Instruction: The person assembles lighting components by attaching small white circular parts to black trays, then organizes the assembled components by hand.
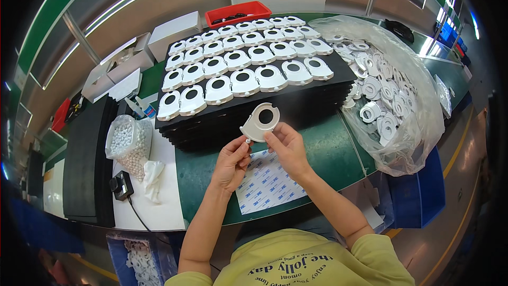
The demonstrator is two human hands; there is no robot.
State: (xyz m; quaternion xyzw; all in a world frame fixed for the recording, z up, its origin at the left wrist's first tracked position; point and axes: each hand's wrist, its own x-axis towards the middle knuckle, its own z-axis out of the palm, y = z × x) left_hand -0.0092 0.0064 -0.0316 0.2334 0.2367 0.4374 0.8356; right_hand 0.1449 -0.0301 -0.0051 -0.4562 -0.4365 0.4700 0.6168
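A white plastic plate with a large round hole (253, 129) is held up over the table, in front of a black stack. My right hand (288, 151) is closed on its lower right edge, thumb on the face. My left hand (233, 163) pinches a small white ball (248, 141) at the plate's lower left corner; whether the ball is fixed to the plate I cannot tell. Beneath the hands lies a printed backing sheet (270, 185). Rows of similar white plates (218, 90) rest on the black foam stack (296, 98), with small balls along their lower edges.
To the right, a clear bag (418, 148) holds many loose white plates. At left stand a bag of white balls (127, 140), a small black device with a cable (121, 185) and black sheets (87, 164). A red bin (238, 11) and white boxes (174, 34) are behind.
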